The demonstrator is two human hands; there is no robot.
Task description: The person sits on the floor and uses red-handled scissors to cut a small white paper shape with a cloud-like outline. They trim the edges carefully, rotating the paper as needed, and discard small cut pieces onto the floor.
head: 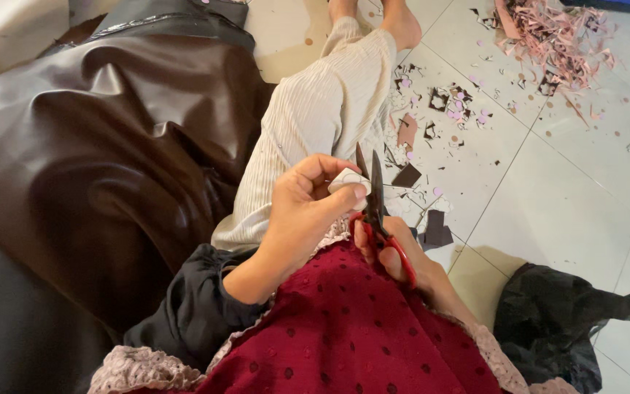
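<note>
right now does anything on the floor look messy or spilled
Yes. Cut scraps lie scattered over the floor tiles past the knee, and pink shreds are heaped at the top right. The left hand pinches a small white piece at the open scissors in the right hand.

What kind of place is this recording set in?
Probably a home or small craft workspace, worked on the tiled floor: cut scraps litter it, a dark leather-like sheet lies alongside, and the right hand holds scissors.
</note>
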